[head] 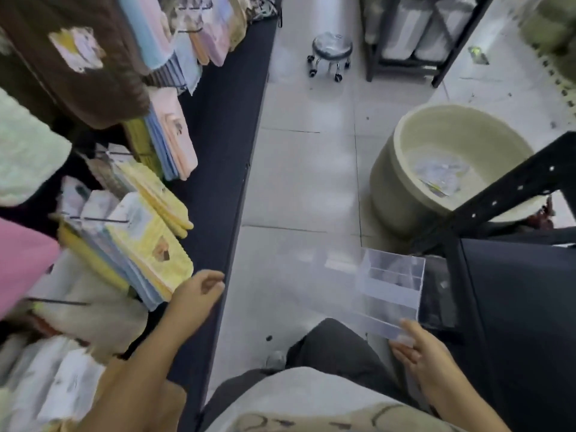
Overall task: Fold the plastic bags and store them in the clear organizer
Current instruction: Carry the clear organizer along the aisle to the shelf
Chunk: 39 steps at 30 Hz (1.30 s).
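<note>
Clear acrylic organizer (389, 288) held low over the tiled floor (296, 182), pinched at its near edge by the right hand (424, 353), thumb on top. Compartments blurred; contents not tellable. Left hand (199, 294) loosely curled, holding nothing, near hanging yellow packets (149, 244). Beige tub (405, 169) on floor beyond organizer.

Single view: head-worn wide-angle camera, looking forward and steeply down along a tiled floor (296, 182) aisle. The wearer's torso (311, 400) fills the lower edge; the left hand (199, 291) and the right hand (420, 357), at the clear organizer (389, 285), lie close beneath the lens. The rolling stool (332, 51) marks the far end; straight edges bow toward the borders
</note>
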Each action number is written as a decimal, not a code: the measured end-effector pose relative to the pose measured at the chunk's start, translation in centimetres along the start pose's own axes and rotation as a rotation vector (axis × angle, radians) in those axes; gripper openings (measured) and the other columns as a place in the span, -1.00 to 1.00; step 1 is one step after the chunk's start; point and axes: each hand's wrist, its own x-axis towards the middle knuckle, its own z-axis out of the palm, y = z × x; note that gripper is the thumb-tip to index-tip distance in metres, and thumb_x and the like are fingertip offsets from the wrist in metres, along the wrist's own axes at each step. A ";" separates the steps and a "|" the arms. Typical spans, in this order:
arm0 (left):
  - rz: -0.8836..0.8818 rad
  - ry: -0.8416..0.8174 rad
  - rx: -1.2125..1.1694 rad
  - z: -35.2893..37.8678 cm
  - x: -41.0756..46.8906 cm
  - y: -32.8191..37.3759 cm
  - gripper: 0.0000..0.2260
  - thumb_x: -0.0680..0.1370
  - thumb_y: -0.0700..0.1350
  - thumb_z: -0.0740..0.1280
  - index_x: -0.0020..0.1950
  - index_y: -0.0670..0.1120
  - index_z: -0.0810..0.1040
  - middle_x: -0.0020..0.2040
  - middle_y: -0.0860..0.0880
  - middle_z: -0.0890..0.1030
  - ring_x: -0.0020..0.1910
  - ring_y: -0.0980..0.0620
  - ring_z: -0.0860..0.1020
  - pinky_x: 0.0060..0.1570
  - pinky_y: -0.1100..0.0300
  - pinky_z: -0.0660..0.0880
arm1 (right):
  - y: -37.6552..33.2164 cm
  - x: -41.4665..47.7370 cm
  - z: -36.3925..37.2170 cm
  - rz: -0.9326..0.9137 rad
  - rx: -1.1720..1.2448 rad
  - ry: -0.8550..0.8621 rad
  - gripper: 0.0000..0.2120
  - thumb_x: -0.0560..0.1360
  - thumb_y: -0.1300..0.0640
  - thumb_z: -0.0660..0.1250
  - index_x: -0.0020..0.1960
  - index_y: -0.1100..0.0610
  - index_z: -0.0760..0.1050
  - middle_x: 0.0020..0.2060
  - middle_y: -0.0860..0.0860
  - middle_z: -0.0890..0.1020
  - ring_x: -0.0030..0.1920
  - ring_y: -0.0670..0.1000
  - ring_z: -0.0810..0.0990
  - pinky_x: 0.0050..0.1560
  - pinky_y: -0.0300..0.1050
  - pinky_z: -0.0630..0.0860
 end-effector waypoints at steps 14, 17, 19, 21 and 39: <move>-0.045 -0.044 -0.050 2.2 35.7 22.9 -0.85 0.57 -0.15 0.32 0.12 -0.03 0.58 0.03 0.09 0.61 0.03 0.19 0.54 -0.05 0.35 0.41 | -33.2 25.1 18.4 0.007 -0.069 -0.022 -0.72 0.46 0.02 0.42 0.07 0.16 0.50 -0.10 0.20 0.62 -0.08 0.15 0.62 -0.04 -0.03 0.54; -0.074 -0.029 -0.069 1.6 42.0 26.1 -0.85 0.58 -0.18 0.31 0.12 -0.04 0.58 0.03 0.07 0.60 0.01 0.21 0.53 -0.07 0.37 0.39 | -40.7 30.3 22.5 -0.010 -0.102 -0.048 -0.74 0.44 0.04 0.44 0.03 0.15 0.49 -0.18 0.16 0.60 -0.18 0.10 0.61 -0.18 -0.10 0.51; -0.101 -0.018 -0.071 1.3 46.8 27.9 -0.85 0.57 -0.19 0.32 0.12 -0.04 0.58 0.03 0.07 0.60 0.01 0.20 0.53 -0.08 0.39 0.39 | -45.2 34.1 25.3 -0.018 -0.108 -0.069 -0.72 0.43 0.04 0.44 0.04 0.16 0.50 -0.19 0.14 0.58 -0.19 0.09 0.61 -0.18 -0.10 0.51; -0.118 0.002 -0.081 1.1 52.3 29.5 -0.86 0.57 -0.19 0.32 0.10 -0.02 0.58 0.03 0.08 0.60 0.00 0.23 0.53 -0.11 0.43 0.39 | -49.6 38.1 28.2 -0.025 -0.117 -0.089 -0.72 0.44 0.05 0.43 0.05 0.18 0.50 -0.18 0.13 0.57 -0.20 0.08 0.61 -0.20 -0.12 0.51; 0.013 0.006 -0.004 -4.5 105.8 59.5 -0.84 0.57 -0.09 0.32 0.13 0.05 0.55 0.03 0.13 0.58 0.04 0.17 0.53 -0.06 0.28 0.42 | -88.6 65.8 48.4 0.029 -0.010 -0.015 -0.79 0.48 0.10 0.39 0.03 0.15 0.45 -0.06 0.08 0.49 -0.08 0.14 0.60 -0.14 -0.09 0.50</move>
